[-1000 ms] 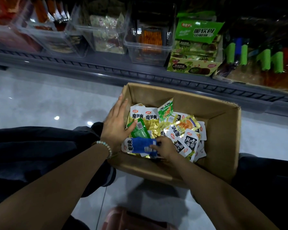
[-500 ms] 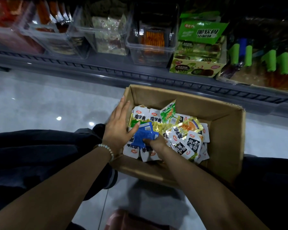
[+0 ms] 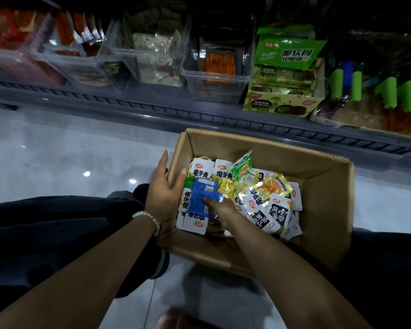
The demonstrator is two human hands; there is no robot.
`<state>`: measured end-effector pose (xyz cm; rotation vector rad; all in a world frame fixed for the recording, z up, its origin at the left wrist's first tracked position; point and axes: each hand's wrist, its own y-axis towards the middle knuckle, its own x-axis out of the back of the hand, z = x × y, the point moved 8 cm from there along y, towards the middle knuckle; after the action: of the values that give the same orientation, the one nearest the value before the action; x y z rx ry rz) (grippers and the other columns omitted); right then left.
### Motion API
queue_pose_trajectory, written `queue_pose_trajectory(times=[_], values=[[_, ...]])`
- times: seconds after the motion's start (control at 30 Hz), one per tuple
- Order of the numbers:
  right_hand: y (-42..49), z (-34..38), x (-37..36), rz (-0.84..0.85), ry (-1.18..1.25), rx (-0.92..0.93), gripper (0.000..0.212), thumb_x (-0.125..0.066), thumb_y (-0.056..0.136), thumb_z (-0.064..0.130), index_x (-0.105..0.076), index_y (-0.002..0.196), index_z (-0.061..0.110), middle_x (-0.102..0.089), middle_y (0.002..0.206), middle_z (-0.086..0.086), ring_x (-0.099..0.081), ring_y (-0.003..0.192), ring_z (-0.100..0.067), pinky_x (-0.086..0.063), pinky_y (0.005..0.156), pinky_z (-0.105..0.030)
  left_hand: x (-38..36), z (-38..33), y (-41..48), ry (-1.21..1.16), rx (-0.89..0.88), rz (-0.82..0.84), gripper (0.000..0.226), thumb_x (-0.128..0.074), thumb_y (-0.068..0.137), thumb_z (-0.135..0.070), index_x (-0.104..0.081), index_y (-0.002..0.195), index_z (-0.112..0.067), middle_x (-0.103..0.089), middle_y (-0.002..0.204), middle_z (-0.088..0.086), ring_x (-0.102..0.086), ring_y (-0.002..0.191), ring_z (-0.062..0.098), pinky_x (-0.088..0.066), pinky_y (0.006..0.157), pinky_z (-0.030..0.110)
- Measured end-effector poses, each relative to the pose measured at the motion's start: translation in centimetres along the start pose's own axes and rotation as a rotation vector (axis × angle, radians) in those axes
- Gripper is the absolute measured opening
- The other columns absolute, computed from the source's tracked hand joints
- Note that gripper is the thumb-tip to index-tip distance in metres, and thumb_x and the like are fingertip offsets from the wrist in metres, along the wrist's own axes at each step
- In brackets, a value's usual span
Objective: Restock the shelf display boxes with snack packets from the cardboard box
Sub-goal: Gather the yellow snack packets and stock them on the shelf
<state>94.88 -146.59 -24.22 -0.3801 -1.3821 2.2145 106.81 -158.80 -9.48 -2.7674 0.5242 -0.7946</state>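
left hand (image 3: 165, 198) spread flat against cardboard box (image 3: 323, 210), right hand (image 3: 223, 210) – it seems – pinching blue packet (image 3: 198, 194)

Shop aisle: low shelf (image 3: 166, 92) w/ ticket rail (image 3: 223, 118) along its edge, clear bins (image 3: 214, 89) & green display box (image 3: 282, 104) full of snack pkts (image 3: 221, 65), shiny tiled floor (image 3: 57, 150), cardboard box (image 3: 325, 210) of stock.
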Motion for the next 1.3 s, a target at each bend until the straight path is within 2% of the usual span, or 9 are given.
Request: queue_pose_trajectory(times=[0.13, 0.3, 0.57, 0.67, 0.83, 0.9, 1.03, 1.2, 1.3], values=[[0.1, 0.2, 0.0, 0.059, -0.115, -0.025, 0.024, -0.073, 0.083, 0.028, -0.057, 0.079, 0.011, -0.064, 0.087, -0.007, -0.062, 0.089, -0.025, -0.048, 0.064, -0.028, -0.3, 0.9, 0.6, 0.023, -0.001, 0.049, 0.062, -0.058, 0.09, -0.043, -0.032, 0.144, -0.032, -0.058, 0.127, -0.002, -0.064, 0.104, 0.015, -0.059, 0.08, 0.039], [0.6, 0.4, 0.0, 0.076, -0.148, -0.017, 0.028, -0.068, 0.086, 0.028, -0.062, 0.106, 0.009, -0.067, 0.102, -0.01, -0.061, 0.082, -0.022, -0.046, 0.061, -0.027, -0.6, 1.1, 0.8, 0.014, 0.009, 0.061, 0.059, -0.06, 0.09, -0.04, -0.035, 0.142, -0.031, -0.06, 0.123, -0.003, -0.065, 0.104, 0.018, -0.058, 0.082, 0.043], [-1.1, 1.4, 2.0, 0.034, -0.041, 0.085, 0.013, -0.066, 0.088, 0.018, -0.063, 0.097, 0.009, -0.068, 0.107, -0.013, -0.064, 0.077, -0.018, -0.05, 0.061, -0.026, -0.5, 0.9, 0.8, 0.064, -0.005, 0.031, 0.058, -0.058, 0.09, -0.044, -0.036, 0.141, -0.028, -0.065, 0.112, -0.002, -0.067, 0.083, 0.005, -0.057, 0.063, 0.02], [-2.9, 2.3, 4.5, 0.07, 0.001, 0.092, 0.009, -0.066, 0.089, 0.017, -0.059, 0.089, 0.011, -0.068, 0.105, -0.01, -0.063, 0.079, -0.015, -0.048, 0.062, -0.023, 0.0, 0.5, 0.6, 0.214, -0.012, -0.006, 0.071, -0.057, 0.09, -0.046, -0.024, 0.149, -0.023, -0.05, 0.139, 0.005, -0.054, 0.12, 0.017, -0.049, 0.097, 0.035], [-5.8, 3.9, 7.9, 0.104, 0.02, 0.118, 0.086, -0.07, 0.084, 0.029, -0.018, 0.147, 0.002, -0.029, 0.153, -0.01, -0.031, 0.139, -0.026, -0.039, 0.104, -0.036, -2.0, -4.1, -1.7, 0.591, -0.338, 0.092, 0.078, -0.04, 0.092, -0.056, -0.013, 0.153, -0.015, -0.006, 0.161, 0.002, 0.0, 0.148, 0.017, -0.006, 0.121, 0.039], [-7.4, 4.5, 8.3, 0.142, 0.014, 0.115, 0.084, -0.071, 0.083, 0.03, -0.022, 0.145, 0.003, -0.035, 0.149, -0.006, -0.036, 0.136, -0.024, -0.046, 0.092, -0.03, -3.3, -5.1, -2.3, 0.596, -0.306, 0.192, 0.083, -0.032, 0.087, -0.068, -0.016, 0.152, -0.019, -0.012, 0.16, -0.001, -0.008, 0.147, 0.016, -0.015, 0.12, 0.04], [-10.3, 6.5, 9.8, 0.206, -0.014, 0.201, 0.103, -0.087, 0.063, 0.041, -0.031, 0.141, 0.005, -0.048, 0.141, -0.008, -0.05, 0.126, -0.023, -0.038, 0.108, -0.045, -5.6, -6.0, -3.8, -0.005, 0.228, 0.534, 0.056, -0.051, 0.091, -0.053, -0.053, 0.133, -0.016, -0.059, 0.131, 0.005, -0.057, 0.118, 0.021, -0.043, 0.102, 0.034], [-17.4, 11.6, 11.4, 0.246, -0.009, 0.329, 0.02, -0.065, 0.086, 0.011, -0.065, 0.105, 0.005, -0.074, 0.093, -0.006, -0.071, 0.084, -0.018, -0.055, 0.088, -0.038, -4.7, -11.1, -5.0, -0.272, 0.313, 0.712, 0.03, -0.062, 0.089, -0.019, -0.063, 0.117, -0.006, -0.07, 0.109, 0.012, -0.068, 0.097, 0.023, -0.051, 0.096, 0.043], [-21.8, 14.4, 12.4, 0.277, 0.01, 0.422, 0.013, -0.061, 0.089, 0.006, -0.067, 0.1, 0.005, -0.074, 0.09, -0.006, -0.071, 0.08, -0.016, -0.058, 0.078, -0.03, -4.2, -15.5, -6.3, -0.327, 0.293, 0.813, 0.017, -0.061, 0.089, -0.014, -0.066, 0.105, -0.01, -0.074, 0.095, 0.006, -0.072, 0.079, 0.015, -0.059, 0.076, 0.029]])
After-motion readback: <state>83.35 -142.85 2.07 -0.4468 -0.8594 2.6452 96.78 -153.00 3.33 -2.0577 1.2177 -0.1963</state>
